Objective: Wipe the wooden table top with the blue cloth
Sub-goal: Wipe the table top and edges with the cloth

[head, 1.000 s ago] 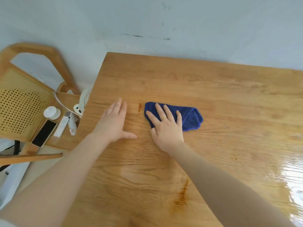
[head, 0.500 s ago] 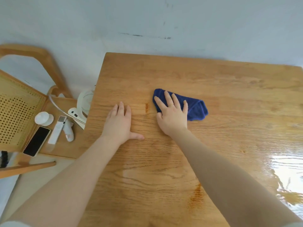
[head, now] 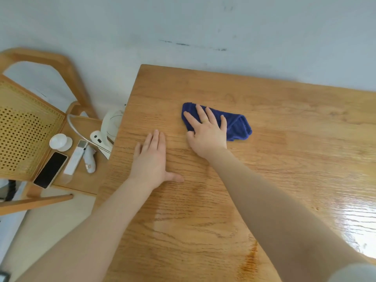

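The folded blue cloth (head: 236, 125) lies on the wooden table top (head: 284, 151) toward its far left part. My right hand (head: 207, 133) presses flat on the cloth's left half with straight, spread fingers. My left hand (head: 151, 159) rests flat on the bare wood just left of it, thumb out to the right. A damp sheen marks the wood near the front.
A wooden chair (head: 30, 119) with a cane back stands left of the table. On its seat lie a phone (head: 50, 169), a white remote (head: 75, 159), a small white cup (head: 60, 141) and white controllers (head: 101, 137). A grey wall runs behind the table.
My right hand has slid the cloth away from me, toward the table's far edge. The brown stain that showed beside the cloth is no longer visible. My left hand stays flat in place.
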### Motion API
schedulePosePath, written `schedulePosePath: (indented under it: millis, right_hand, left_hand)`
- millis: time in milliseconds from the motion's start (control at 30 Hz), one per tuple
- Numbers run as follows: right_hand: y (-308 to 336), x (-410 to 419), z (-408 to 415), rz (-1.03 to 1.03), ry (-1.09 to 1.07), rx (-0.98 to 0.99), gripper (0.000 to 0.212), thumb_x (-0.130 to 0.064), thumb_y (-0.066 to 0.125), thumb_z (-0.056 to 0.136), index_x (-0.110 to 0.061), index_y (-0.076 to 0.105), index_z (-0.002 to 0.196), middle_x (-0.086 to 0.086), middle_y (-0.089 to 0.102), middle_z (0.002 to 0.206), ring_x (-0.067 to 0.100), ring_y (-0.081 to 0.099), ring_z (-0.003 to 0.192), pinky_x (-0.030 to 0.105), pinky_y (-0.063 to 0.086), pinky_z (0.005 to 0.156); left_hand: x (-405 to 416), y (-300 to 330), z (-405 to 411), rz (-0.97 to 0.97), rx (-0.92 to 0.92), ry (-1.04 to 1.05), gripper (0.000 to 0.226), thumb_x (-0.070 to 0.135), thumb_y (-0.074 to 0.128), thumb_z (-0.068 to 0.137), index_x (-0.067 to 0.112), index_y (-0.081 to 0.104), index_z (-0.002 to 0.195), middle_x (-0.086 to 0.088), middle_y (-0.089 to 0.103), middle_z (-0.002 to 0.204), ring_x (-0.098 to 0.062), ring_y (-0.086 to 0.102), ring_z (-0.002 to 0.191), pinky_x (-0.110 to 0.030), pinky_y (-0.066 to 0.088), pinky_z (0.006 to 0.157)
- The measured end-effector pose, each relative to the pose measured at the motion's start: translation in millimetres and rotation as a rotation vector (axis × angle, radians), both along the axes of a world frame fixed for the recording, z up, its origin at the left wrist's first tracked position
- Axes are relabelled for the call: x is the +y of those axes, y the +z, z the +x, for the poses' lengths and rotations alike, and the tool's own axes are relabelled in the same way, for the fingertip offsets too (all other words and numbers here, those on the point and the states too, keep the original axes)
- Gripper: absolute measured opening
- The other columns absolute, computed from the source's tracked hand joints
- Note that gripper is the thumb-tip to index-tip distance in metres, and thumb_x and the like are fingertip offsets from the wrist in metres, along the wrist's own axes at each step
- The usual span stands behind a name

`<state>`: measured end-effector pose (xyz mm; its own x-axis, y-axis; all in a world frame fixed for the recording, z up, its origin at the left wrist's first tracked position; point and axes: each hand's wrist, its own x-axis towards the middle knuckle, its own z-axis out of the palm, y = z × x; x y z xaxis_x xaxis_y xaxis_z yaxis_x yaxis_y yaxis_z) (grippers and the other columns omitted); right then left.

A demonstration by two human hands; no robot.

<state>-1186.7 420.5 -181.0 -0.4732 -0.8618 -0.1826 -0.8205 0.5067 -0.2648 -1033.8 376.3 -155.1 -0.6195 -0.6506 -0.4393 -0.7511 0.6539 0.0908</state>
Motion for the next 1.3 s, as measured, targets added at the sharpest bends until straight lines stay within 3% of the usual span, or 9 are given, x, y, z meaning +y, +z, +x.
schedulePosePath:
  millis: [100, 233, 300, 433, 567, 767, 933, 1167, 1300]
  right_hand:
    - [0.2, 17.6, 13.9, -0.005, 0.084, 0.054, 0.056, -0.033, 0.032, 0.091, -0.038, 0.019, 0.145, -0.001, 0.004, 0.158, 0.022, 0.001, 0.144, 0.054, -0.004, 0.112]
    - [3.7, 59.9, 30.1, 0.02, 0.387, 0.041, 0.066, -0.041, 0.011, 0.08, -0.039, 0.018, 0.145, -0.002, 0.004, 0.158, 0.022, 0.001, 0.145, 0.053, -0.008, 0.111]
    - [5.3, 63.1, 22.0, 0.026, 0.457, -0.004, 0.067, -0.042, 0.01, 0.078, -0.042, 0.021, 0.144, -0.005, 0.005, 0.158, 0.021, 0.001, 0.145, 0.051, -0.008, 0.111]
    - [1.6, 15.4, -16.5, 0.001, 0.308, -0.023, 0.053, -0.036, 0.031, 0.091, -0.045, 0.023, 0.143, -0.009, 0.006, 0.158, 0.016, 0.0, 0.144, 0.048, -0.006, 0.113]
    - [-1.4, -17.3, -22.9, -0.008, 0.116, -0.022, 0.052, -0.033, 0.031, 0.093, -0.043, 0.022, 0.143, -0.006, 0.005, 0.158, 0.018, -0.001, 0.144, 0.05, -0.007, 0.113]
    - [-3.2, 48.2, 46.4, -0.098, 0.323, -0.039, 0.061, -0.038, 0.021, 0.082, -0.038, 0.028, 0.143, -0.001, 0.014, 0.157, 0.021, 0.006, 0.144, 0.049, -0.007, 0.111]
    - [-0.8, 25.4, 37.2, -0.052, 0.274, -0.072, 0.061, -0.04, 0.02, 0.082, -0.044, 0.024, 0.142, -0.007, 0.007, 0.158, 0.016, -0.001, 0.145, 0.047, -0.009, 0.112]
    - [-2.7, -39.8, 40.1, -0.039, -0.057, -0.033, 0.052, -0.032, 0.03, 0.093, -0.038, 0.024, 0.144, -0.004, 0.004, 0.158, 0.019, -0.001, 0.145, 0.05, -0.006, 0.113]
    - [-3.9, -1.6, 95.8, -0.075, 0.139, -0.021, 0.056, -0.036, 0.025, 0.088, -0.038, 0.022, 0.144, -0.003, 0.006, 0.158, 0.02, 0.0, 0.145, 0.048, -0.01, 0.111]
  left_hand:
    - [-0.4, 0.1, 1.9, 0.019, 0.022, 0.011, 0.136, 0.075, 0.066, 0.055, 0.011, -0.008, 0.149, -0.006, -0.014, 0.158, -0.019, -0.007, 0.146, -0.04, 0.003, 0.118]
    - [-1.2, 0.2, 3.3, 0.029, 0.054, 0.031, 0.135, 0.075, 0.066, 0.055, 0.013, -0.008, 0.149, -0.003, -0.015, 0.158, -0.018, -0.008, 0.146, -0.039, 0.003, 0.119]
    - [-1.2, 0.9, 2.1, 0.033, 0.053, 0.028, 0.135, 0.074, 0.066, 0.055, 0.014, -0.008, 0.149, -0.003, -0.015, 0.158, -0.018, -0.008, 0.146, -0.039, 0.003, 0.118]
    - [-2.8, -3.2, 3.4, 0.023, 0.063, 0.039, 0.136, 0.075, 0.066, 0.054, 0.015, -0.009, 0.15, -0.002, -0.017, 0.157, -0.017, -0.01, 0.145, -0.038, 0.0, 0.117]
    - [-1.1, -5.5, 4.0, 0.023, 0.063, 0.061, 0.136, 0.075, 0.066, 0.053, 0.018, -0.011, 0.149, 0.002, -0.02, 0.156, -0.015, -0.012, 0.145, -0.036, -0.002, 0.117]
    - [0.1, -7.0, 7.6, 0.019, 0.132, 0.049, 0.125, 0.064, 0.07, 0.063, 0.018, -0.006, 0.15, 0.004, -0.018, 0.157, -0.013, -0.01, 0.145, -0.035, 0.001, 0.117]
    - [-17.3, 2.2, 21.3, 0.18, 0.224, 0.007, 0.124, 0.063, 0.072, 0.063, 0.019, -0.004, 0.15, 0.007, -0.012, 0.157, -0.01, -0.004, 0.145, -0.029, 0.004, 0.117]
    - [-51.0, 10.5, 88.4, 0.06, 0.037, -0.136, 0.127, 0.071, 0.065, 0.062, 0.016, -0.01, 0.149, 0.003, -0.018, 0.156, -0.014, -0.007, 0.145, -0.027, -0.004, 0.114]
    - [-70.1, 11.4, 103.1, 0.085, 0.018, -0.152, 0.13, 0.07, 0.067, 0.061, 0.012, -0.01, 0.149, -0.001, -0.018, 0.157, -0.017, -0.008, 0.145, -0.03, -0.001, 0.117]
